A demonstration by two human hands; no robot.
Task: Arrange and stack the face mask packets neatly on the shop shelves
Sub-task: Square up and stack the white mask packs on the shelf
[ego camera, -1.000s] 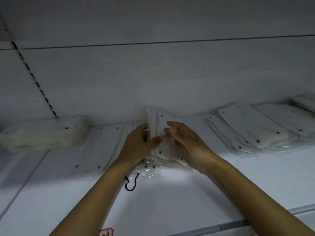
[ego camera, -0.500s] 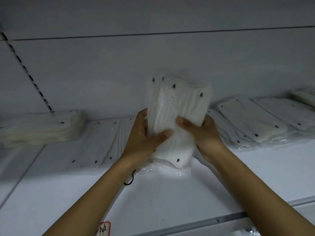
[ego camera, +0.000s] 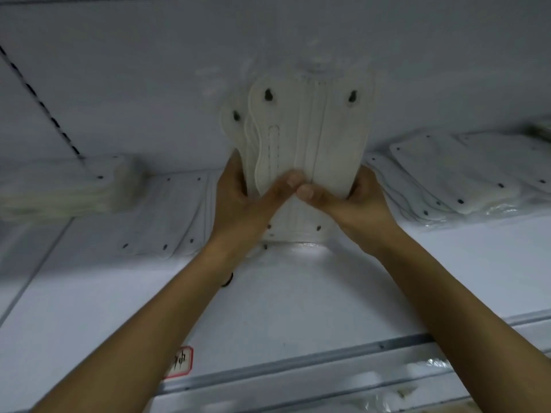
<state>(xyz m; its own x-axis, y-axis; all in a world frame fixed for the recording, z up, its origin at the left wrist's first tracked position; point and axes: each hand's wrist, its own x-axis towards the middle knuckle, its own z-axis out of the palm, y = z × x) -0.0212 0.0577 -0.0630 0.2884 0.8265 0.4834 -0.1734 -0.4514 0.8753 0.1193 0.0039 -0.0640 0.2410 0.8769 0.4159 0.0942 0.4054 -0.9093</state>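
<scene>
Nearest us: shelf edge (ego camera: 298,360) with a red-bordered price label (ego camera: 180,360). Beyond it, our left hand (ego camera: 238,201) and right hand (ego camera: 351,201) hold 1 bundle of mask packets (ego camera: 310,135) upright, lower end on or just above the shelf; fingers curled round its sides, thumbs meeting on the front. We judge the step as squaring the bundle. Next move calls for laying it flat between the left stack (ego camera: 68,189) and the right fanned packets (ego camera: 453,174), edges aligned.
</scene>
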